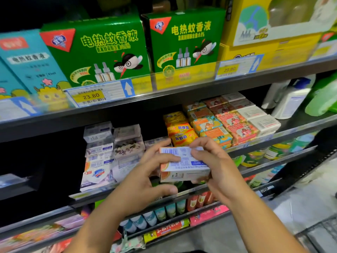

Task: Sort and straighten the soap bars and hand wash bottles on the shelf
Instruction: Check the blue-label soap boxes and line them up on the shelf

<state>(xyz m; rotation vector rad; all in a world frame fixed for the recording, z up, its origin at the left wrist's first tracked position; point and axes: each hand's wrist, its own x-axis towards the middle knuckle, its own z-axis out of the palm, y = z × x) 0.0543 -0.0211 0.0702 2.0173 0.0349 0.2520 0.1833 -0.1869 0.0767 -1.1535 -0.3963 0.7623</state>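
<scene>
Status, middle shelf: partly done.

Right block reads as sorted. Yellow sulphur soap bars, orange-and-teal bars, pink bars and white bars each sit in own column, faces up, edges approx. square; yellow column slightly skewed, one pack turned the other way.

Left block not done. Safeguard packs, lilac-white boxes and floral-wrapped bars are heaped at mixed angles; front ones lean over the shelf lip; brands intermingled.

Item in hand: white-and-orange soap box, barcode side up, held clear of the shelf just in front of the gap btwn the left heap and the yellow column. Left hand grips its left end, thumb under, fingers over; right hand pinches the right end; hands close together, both clamped on the box.

Hand wash bottles at far right stand upright but turned unevenly, beside a green pouch; judged not yet dealt with. View there is blurred, so labels unreadable.

Remaining, by my est.: place this box, restack left heap by type, face the bottles.
</scene>
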